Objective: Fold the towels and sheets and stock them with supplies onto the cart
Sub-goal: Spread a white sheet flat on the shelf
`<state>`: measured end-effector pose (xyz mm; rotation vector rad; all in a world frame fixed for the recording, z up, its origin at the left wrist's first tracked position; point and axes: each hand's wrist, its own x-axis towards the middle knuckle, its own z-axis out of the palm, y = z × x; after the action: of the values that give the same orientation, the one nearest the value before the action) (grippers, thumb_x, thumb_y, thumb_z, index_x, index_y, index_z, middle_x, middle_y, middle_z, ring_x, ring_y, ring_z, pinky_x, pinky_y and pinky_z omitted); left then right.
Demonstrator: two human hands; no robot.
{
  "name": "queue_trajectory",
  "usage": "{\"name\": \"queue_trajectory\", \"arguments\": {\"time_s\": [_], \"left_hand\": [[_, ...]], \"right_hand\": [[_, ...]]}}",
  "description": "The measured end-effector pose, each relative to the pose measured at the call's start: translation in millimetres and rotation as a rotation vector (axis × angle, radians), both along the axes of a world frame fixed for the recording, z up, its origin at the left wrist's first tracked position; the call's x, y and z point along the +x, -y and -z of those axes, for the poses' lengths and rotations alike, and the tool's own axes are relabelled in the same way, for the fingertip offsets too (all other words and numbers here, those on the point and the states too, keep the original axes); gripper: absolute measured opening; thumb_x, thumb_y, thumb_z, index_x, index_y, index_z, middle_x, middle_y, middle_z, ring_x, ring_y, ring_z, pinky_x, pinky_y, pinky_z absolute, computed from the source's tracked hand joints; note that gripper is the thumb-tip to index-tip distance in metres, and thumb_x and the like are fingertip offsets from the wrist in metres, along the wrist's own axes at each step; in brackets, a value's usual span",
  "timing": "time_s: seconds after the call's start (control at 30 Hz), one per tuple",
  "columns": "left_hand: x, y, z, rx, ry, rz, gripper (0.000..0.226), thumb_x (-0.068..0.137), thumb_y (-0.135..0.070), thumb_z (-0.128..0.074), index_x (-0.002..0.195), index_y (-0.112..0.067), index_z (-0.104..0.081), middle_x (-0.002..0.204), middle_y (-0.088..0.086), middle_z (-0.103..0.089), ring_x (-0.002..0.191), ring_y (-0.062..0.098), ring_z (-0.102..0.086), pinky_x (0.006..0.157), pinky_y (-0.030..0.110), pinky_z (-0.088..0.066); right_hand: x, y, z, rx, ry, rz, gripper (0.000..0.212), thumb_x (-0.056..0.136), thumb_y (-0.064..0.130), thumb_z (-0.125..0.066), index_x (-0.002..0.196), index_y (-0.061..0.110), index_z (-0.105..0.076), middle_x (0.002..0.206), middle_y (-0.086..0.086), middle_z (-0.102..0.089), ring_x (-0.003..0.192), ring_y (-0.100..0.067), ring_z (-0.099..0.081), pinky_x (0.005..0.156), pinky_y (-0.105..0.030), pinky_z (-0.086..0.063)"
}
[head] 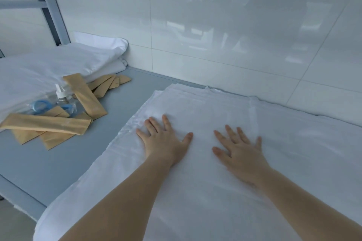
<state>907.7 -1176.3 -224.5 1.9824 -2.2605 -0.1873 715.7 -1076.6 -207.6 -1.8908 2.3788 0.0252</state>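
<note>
A white sheet point(284, 158) lies spread over the grey table point(64, 162), folded in layers with its far edge near the wall. My left hand point(166, 141) presses flat on it with fingers spread, near the sheet's left edge. My right hand point(241, 150) lies flat on the sheet a little to the right, fingers straight and apart. Both forearms reach in from the bottom of the view.
At the left lie several tan paper packets point(45, 125), a clear spray bottle point(61, 94) and blue-ringed items in clear wrap point(42, 105). Behind them sits a pile of white linen point(58, 62). A glossy white tiled wall point(215, 35) runs along the back.
</note>
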Motion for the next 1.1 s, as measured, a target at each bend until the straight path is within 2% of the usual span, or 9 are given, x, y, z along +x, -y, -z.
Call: {"name": "queue_trajectory", "arguments": {"time_s": [0.07,0.3,0.47,0.6,0.77,1.0,1.07,1.1], "left_hand": [[-2,9,1,-0.002,0.005,0.014,0.103,0.076,-0.084,-0.009,0.152,-0.016,0.01,0.158,0.025,0.003,0.147,0.037,0.008,0.11,0.064,0.004],[-12,42,5,-0.009,0.024,0.004,0.103,0.072,-0.085,-0.006,0.152,-0.023,0.01,0.159,0.02,0.006,0.147,0.036,0.009,0.107,0.07,0.003],[-31,72,0,0.075,0.073,-0.125,0.099,0.07,-0.085,-0.009,0.152,-0.031,0.008,0.16,0.016,0.009,0.145,0.041,0.011,0.094,0.081,0.004],[-37,95,2,0.054,0.062,-0.12,0.096,0.074,-0.084,-0.009,0.153,-0.03,0.006,0.161,0.015,0.009,0.147,0.035,0.011,0.1,0.077,0.003],[-55,103,-5,0.059,0.065,-0.061,0.097,0.078,-0.081,-0.011,0.154,-0.022,0.001,0.161,0.014,0.009,0.146,0.037,0.012,0.104,0.074,0.005],[-36,76,-4,0.058,0.073,-0.019,0.091,0.077,-0.082,-0.004,0.152,-0.031,0.004,0.161,0.009,0.011,0.146,0.035,0.013,0.106,0.07,0.005],[-23,62,0,0.021,0.059,-0.036,0.087,0.078,-0.079,-0.005,0.152,-0.033,-0.001,0.162,0.007,0.005,0.147,0.032,0.009,0.107,0.067,0.003],[-18,57,0,-0.01,0.04,-0.044,0.082,0.08,-0.075,-0.007,0.152,-0.034,-0.01,0.162,0.005,-0.002,0.148,0.03,0.005,0.109,0.065,0.001]], "right_hand": [[10,26,1,0.013,0.014,-0.045,0.058,0.093,0.067,-0.011,0.146,0.053,0.004,0.159,0.016,0.012,0.147,-0.014,0.013,0.111,-0.063,0.008],[1,73,17,0.004,0.031,0.025,0.052,0.096,0.058,-0.004,0.145,0.053,0.01,0.16,0.011,0.013,0.147,-0.016,0.013,0.111,-0.062,0.01],[-36,122,8,0.038,0.035,0.052,0.063,0.088,0.074,-0.007,0.146,0.053,0.005,0.16,0.011,0.014,0.147,-0.015,0.013,0.112,-0.062,0.01],[-53,149,5,0.027,0.01,0.056,0.068,0.084,0.078,-0.007,0.147,0.053,0.005,0.161,0.008,0.012,0.148,-0.018,0.012,0.112,-0.063,0.009],[-40,138,12,0.013,-0.001,0.067,0.071,0.083,0.078,-0.005,0.147,0.049,0.008,0.161,0.001,0.013,0.147,-0.023,0.014,0.111,-0.063,0.01],[-4,99,17,-0.011,0.02,0.059,0.075,0.08,0.078,0.001,0.147,0.046,0.014,0.16,-0.002,0.018,0.146,-0.024,0.02,0.109,-0.063,0.015],[6,89,20,-0.017,0.031,0.039,0.079,0.074,0.079,0.007,0.146,0.047,0.014,0.16,-0.001,0.017,0.146,-0.024,0.02,0.109,-0.062,0.016],[8,88,21,-0.015,0.041,0.03,0.08,0.073,0.079,0.007,0.146,0.048,0.012,0.161,0.0,0.015,0.146,-0.023,0.018,0.109,-0.062,0.015]]}}
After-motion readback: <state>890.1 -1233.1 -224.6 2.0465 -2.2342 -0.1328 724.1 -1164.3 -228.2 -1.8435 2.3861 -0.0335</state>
